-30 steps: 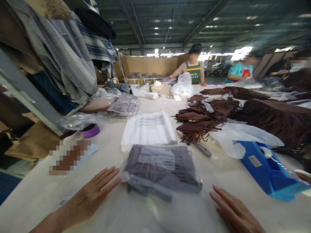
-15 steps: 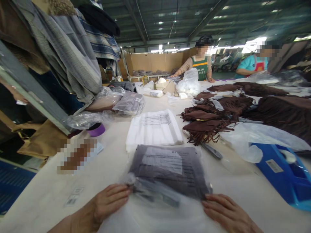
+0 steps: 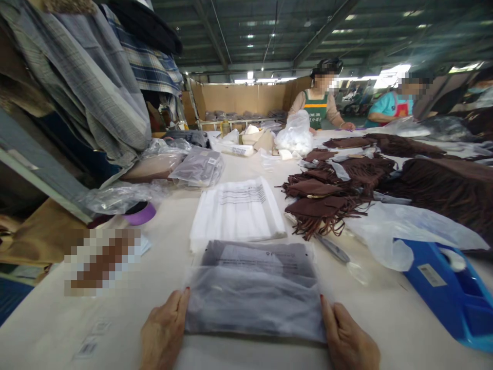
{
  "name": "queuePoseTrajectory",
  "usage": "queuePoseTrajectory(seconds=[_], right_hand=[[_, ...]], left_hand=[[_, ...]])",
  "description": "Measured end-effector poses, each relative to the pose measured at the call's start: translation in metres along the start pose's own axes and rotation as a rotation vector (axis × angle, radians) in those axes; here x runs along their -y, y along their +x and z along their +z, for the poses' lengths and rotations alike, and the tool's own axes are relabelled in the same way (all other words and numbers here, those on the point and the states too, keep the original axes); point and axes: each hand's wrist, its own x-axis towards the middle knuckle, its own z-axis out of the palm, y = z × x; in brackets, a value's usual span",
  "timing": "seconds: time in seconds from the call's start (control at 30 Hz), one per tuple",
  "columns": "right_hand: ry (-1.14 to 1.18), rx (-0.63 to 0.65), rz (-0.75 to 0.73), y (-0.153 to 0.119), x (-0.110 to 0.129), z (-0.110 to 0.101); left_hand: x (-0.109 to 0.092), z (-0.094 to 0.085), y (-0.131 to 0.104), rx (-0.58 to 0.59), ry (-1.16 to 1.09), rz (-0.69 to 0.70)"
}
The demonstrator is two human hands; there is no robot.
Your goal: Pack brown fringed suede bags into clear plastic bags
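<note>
A dark item in a clear plastic bag (image 3: 254, 293) lies on the table in front of me, its lower part under a folded-over milky layer. My left hand (image 3: 165, 326) grips the bag's left edge between thumb and fingers. At the right edge, my right hand (image 3: 346, 329) holds it the same way. Just beyond the package is a stack of white printed plastic bags (image 3: 236, 210). A grey-handled tool (image 3: 335, 249) lies to the right of the package.
Brown fringed pieces (image 3: 319, 205) and a blue holder (image 3: 442, 288) are at the right. Wrapped packages (image 3: 198, 167) and a purple roll (image 3: 140, 213) lie left. Clothes (image 3: 96, 77) hang at upper left. Two people (image 3: 318, 110) (image 3: 393, 108) stand across the table.
The loose milky plastic that hung toward me now lies folded over the package. Both hands have moved to its side edges. The farther person's arm has shifted right, and the view has moved slightly.
</note>
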Motion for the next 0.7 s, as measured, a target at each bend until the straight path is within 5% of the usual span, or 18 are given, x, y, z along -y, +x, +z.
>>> queuePoseTrajectory(seconds=[0.13,0.23,0.33,0.4,0.43,0.57,0.7], right_hand=[[-0.113,0.028,-0.089,0.003,-0.003,0.009],[-0.180,-0.031,-0.141,0.003,-0.003,0.012],[-0.203,-0.067,-0.151,0.001,-0.002,0.011],[-0.189,-0.050,-0.136,0.002,-0.001,0.008],[-0.177,-0.032,-0.120,0.002,0.000,0.007],[-0.105,0.057,-0.007,0.004,0.005,0.004],[0.063,-0.027,0.125,0.001,0.002,-0.011]], left_hand=[[0.001,-0.008,0.002,0.054,-0.043,-0.190],[-0.006,-0.028,0.005,-0.289,-0.087,-0.257],[-0.032,-0.048,0.015,-0.553,-0.219,0.276],[-0.055,-0.053,0.028,-0.474,-0.255,0.663],[-0.066,-0.052,0.035,-0.428,-0.239,0.734],[-0.085,-0.037,0.055,-0.333,-0.176,0.655],[-0.078,-0.018,0.053,-0.360,-0.226,0.668]])
